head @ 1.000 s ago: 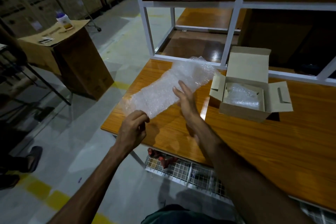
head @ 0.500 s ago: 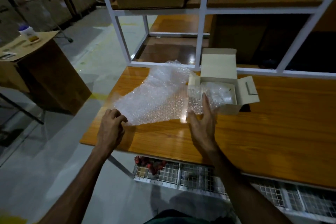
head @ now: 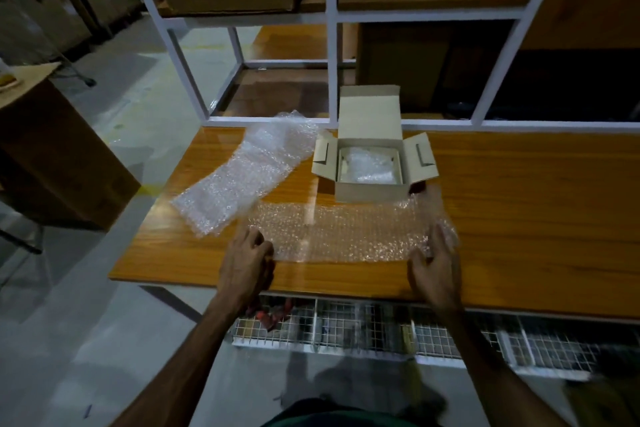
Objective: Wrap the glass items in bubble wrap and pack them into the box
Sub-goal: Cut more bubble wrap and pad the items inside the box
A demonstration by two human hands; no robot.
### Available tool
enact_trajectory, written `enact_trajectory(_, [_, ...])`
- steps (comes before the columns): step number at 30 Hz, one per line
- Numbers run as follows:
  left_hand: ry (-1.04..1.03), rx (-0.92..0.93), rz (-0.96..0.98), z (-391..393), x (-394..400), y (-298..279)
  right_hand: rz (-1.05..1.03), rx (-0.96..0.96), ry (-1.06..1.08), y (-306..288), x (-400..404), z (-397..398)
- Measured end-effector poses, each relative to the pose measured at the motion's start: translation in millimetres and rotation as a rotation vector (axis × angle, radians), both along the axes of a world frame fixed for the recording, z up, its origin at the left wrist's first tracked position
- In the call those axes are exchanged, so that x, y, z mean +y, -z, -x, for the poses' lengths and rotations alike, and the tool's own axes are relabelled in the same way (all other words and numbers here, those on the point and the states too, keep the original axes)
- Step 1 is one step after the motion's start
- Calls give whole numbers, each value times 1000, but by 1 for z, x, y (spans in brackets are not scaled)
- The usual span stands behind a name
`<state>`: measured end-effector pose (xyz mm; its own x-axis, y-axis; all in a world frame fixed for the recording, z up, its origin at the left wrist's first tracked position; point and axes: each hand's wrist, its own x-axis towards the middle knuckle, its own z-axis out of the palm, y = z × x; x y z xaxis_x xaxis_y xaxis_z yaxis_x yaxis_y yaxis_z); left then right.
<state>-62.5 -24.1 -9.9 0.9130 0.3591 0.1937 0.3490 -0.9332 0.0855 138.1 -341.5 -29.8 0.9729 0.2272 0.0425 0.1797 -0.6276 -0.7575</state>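
Note:
A clear sheet of bubble wrap (head: 343, 232) lies flat on the wooden table (head: 519, 218), just in front of an open cardboard box (head: 372, 163). My left hand (head: 246, 263) pinches the sheet's left end. At the right end, my right hand (head: 436, 263) grips the sheet. Inside the box sits a bundle wrapped in bubble wrap (head: 369, 166). A second, thicker strip of bubble wrap (head: 242, 177) lies slanted to the left of the box. No bare glass item is in sight.
A white metal shelf frame (head: 332, 45) with large cartons rises behind the table. Wire baskets (head: 346, 329) hang under the table's front edge. A big cardboard carton (head: 52, 156) stands on the floor to the left.
One sheet has been drawn off the stack and pulled to the right, in front of the box. My hands have moved apart to its two ends. The camera has turned right.

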Motion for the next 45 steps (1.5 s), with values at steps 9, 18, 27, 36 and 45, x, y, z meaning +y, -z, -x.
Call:
enact_trajectory(9, [-221,136,42,-32,-55,2,12,2,53,-13,-74,-26])
enact_trajectory(18, [-194,-32,30,-66,-96,-2,199,-238,19,-17,-75,-40])
enact_trajectory(27, [-10,238,218,-126,-121,10,360,-141,-546,-21,70,-16])
enact_trajectory(36, [-180,279,225,-92,-50,31,596,-147,-425,20,14,-56])
enact_trajectory(45, [-307,282,212,-66,-22,28,615,-157,-287,18,-30,-71])
